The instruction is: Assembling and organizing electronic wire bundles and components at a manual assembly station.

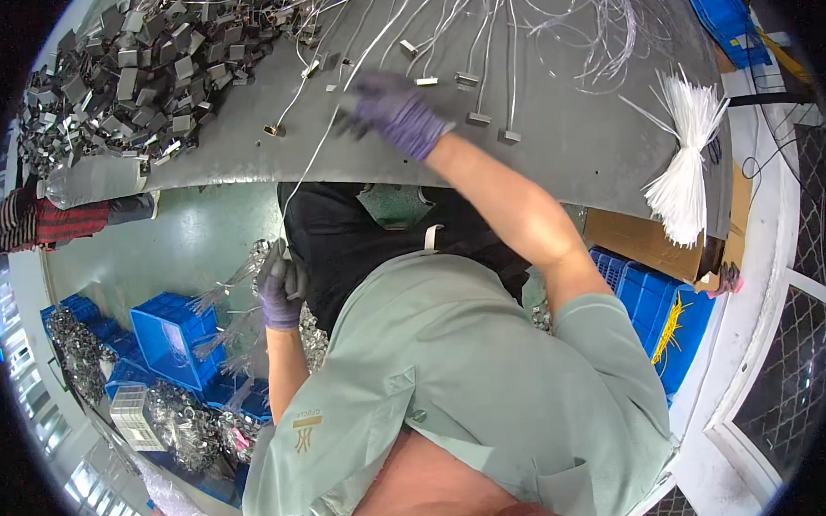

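Note:
My left hand (282, 283), in a purple and grey glove, hangs below the table's front edge with its fingers closed on a thin white cable (316, 150). From there the cable runs up over the edge and across the grey table (246, 164). My right hand (392, 113), gloved alike, is over the tabletop just right of that cable. Its fingers are smeared by motion, so their grip does not show. Several cables with small metal connectors (479, 119) lie beyond and to the right of it. Another cabled connector (274, 130) rests to its left.
Black and metal connectors (143, 72) are heaped at the far left. Clear thin cables (605, 24) lie far right, near a bundle of white ties (689, 148). Blue crates (175, 334) stand on the floor at left; a cardboard box (640, 241) is at right.

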### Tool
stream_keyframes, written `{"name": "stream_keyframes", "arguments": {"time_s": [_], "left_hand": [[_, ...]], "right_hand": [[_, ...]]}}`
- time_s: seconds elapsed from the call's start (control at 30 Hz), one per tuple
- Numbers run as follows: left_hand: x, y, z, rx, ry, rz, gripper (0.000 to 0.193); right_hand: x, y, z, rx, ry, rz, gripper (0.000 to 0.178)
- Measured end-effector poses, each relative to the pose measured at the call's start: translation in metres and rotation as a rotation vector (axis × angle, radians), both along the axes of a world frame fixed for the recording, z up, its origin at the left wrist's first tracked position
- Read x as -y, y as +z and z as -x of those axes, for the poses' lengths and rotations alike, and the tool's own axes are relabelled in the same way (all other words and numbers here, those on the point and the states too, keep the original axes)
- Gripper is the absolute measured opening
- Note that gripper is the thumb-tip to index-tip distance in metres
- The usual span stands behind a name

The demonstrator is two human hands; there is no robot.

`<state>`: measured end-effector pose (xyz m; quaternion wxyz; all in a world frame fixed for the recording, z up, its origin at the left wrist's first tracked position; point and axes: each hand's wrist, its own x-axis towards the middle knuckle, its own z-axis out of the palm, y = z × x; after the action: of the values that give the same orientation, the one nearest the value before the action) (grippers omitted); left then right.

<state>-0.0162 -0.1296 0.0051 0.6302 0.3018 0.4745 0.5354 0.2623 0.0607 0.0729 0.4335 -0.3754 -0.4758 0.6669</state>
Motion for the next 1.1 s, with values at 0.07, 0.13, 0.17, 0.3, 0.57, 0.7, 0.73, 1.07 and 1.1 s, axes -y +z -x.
{"name": "stream_keyframes", "arguments": {"time_s": [0.07,0.13,0.17,0.3,0.57,0.7,0.73,1.07,1.1], "left_hand": [[-0.017,0.018,-0.022,0.040,-0.080,0.065,0.050],[-0.031,0.034,-0.039,0.053,-0.120,0.069,0.049],[-0.031,0.034,-0.038,-0.089,-0.153,0.094,0.046],[-0.045,0.043,-0.047,-0.229,-0.259,0.105,0.040],[-0.100,0.057,-0.072,-0.629,-0.227,-0.200,0.054],[-0.125,0.035,-0.087,-0.826,-0.146,-0.347,0.052],[-0.134,0.025,-0.087,-1.053,-0.151,-0.441,0.049],[-0.212,0.028,-0.087,-1.612,-0.035,-0.633,0.051],[-0.208,0.030,-0.091,-1.563,-0.031,-0.588,0.049]], "right_hand": [[0.019,-0.002,0.014,0.098,0.142,-0.025,0.030],[0.030,-0.004,0.020,0.022,0.115,0.078,0.027],[0.026,0.006,0.011,0.069,0.175,0.130,0.025],[0.002,0.011,-0.013,0.182,0.141,0.133,0.026],[0.035,-0.026,0.017,0.151,0.267,-0.071,0.027],[0.051,0.015,0.022,0.286,0.222,0.032,0.033],[0.048,0.018,0.015,0.278,0.152,0.032,0.038],[-0.037,-0.041,-0.099,0.678,-0.172,0.153,0.030],[-0.032,-0.029,-0.102,0.678,-0.176,0.158,0.030]]}}
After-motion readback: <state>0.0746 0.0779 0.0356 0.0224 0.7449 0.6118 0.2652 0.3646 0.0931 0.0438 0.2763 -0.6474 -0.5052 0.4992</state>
